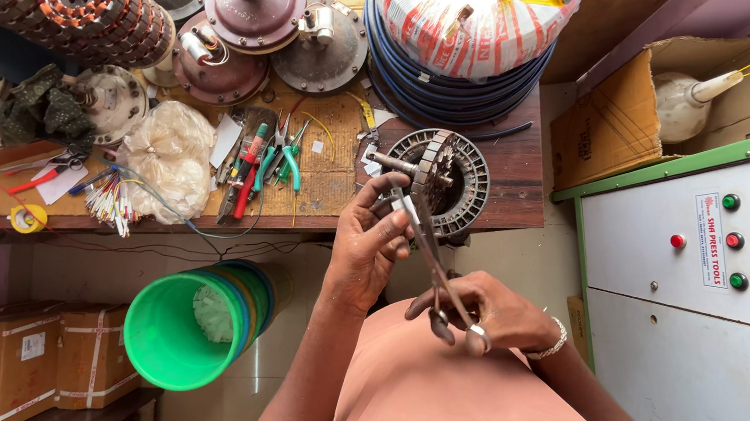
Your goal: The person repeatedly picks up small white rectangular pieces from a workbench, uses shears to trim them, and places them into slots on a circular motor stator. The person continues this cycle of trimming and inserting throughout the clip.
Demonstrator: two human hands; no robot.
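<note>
My right hand [488, 315] grips the handles of a long pair of scissors [437, 269] close to my chest, blades pointing up and away. My left hand [369, 239] pinches a small pale strip [400, 210] near the blade tips. Just beyond both hands, a round fan motor stator with a shaft [441, 176] lies on the dark part of the wooden workbench [520, 177].
Pliers and cutters [263, 162] lie on the bench beside a crumpled plastic bag [169, 153]. Fan motor housings [258, 28] and wire coils [467, 24] crowd the back. Stacked green buckets [178, 329] sit below. A green control cabinet [686, 252] stands right, cardboard boxes [29, 363] left.
</note>
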